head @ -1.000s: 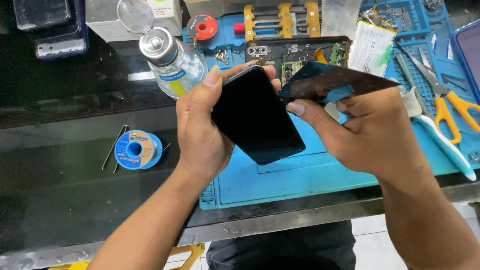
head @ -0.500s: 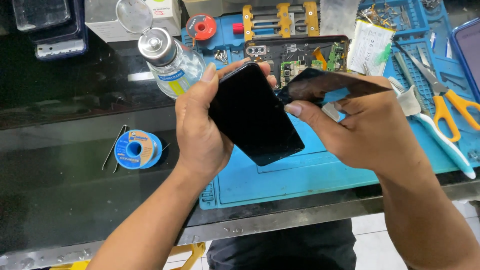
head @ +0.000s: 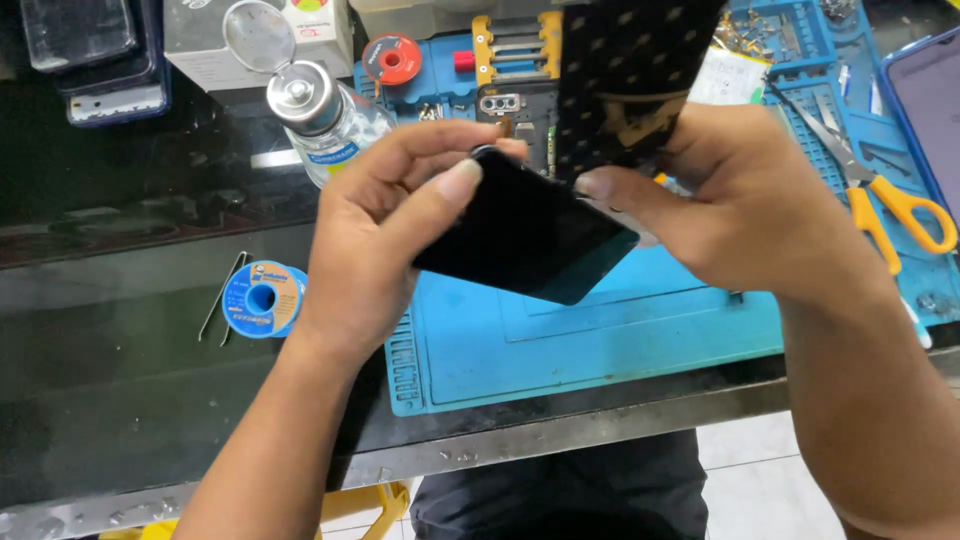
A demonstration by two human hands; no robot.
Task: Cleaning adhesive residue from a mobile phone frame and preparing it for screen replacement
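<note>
Phone point(head: 525, 235): thin, rigid, glossy, likely slippery and fragile; best gripped by its edges. Left hand point(head: 375, 225) grasps it; right hand point(head: 745, 205) pinches dark film point(head: 630, 80).

Bare forearms, dark trousers point(head: 560, 490)

Count: 2 hands, left hand point(head: 370, 240) and right hand point(head: 740, 215). 1 black phone screen point(head: 525, 235), 1 dark peeled film point(head: 625, 80), 1 blue work mat point(head: 600, 345), 1 solder spool point(head: 262, 298), 1 clear bottle point(head: 325, 115), 1 pair of yellow-handled scissors point(head: 885, 200), 1 red tape roll point(head: 390, 60).
</note>
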